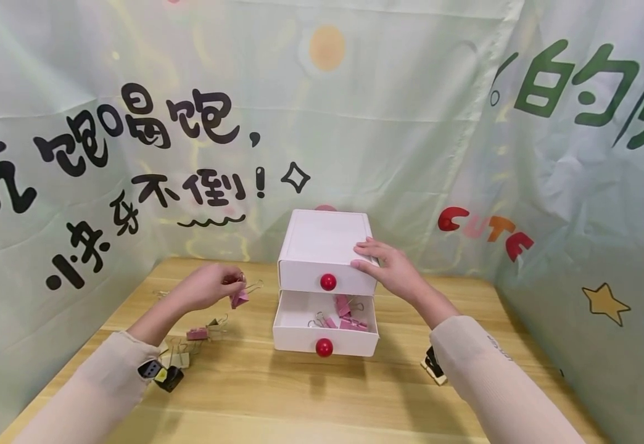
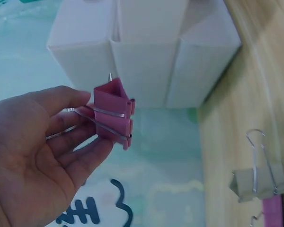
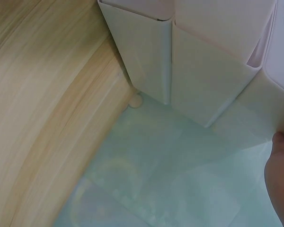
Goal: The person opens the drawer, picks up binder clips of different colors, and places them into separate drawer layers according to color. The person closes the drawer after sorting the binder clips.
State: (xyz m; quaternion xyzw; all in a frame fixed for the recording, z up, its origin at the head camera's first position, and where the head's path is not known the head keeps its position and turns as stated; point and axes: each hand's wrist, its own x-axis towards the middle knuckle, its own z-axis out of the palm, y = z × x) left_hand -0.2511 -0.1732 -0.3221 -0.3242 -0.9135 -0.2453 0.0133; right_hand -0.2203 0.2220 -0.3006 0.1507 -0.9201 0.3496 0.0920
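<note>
My left hand (image 1: 204, 287) pinches a pink binder clip (image 2: 112, 111) by its wire handle, in the air left of the white drawer box (image 1: 326, 237). The clip's body faces away from the palm. On the box's top right edge rests my right hand (image 1: 393, 272), its fingers extended over the lid. The lower drawer (image 1: 300, 339) is pulled out by its front with the red knob (image 1: 324, 348); several pink binder clips (image 1: 353, 324) lie inside. The upper drawer, with its own red knob (image 1: 328, 282), is closed.
Left on the wooden table (image 1: 255, 394) lie more binder clips: a pink one (image 1: 197, 333), cream ones (image 1: 179, 360) and a black one (image 1: 170, 378). Black and cream clips (image 1: 435, 367) lie near the right forearm. A printed curtain (image 1: 400, 154) stands behind and at both sides.
</note>
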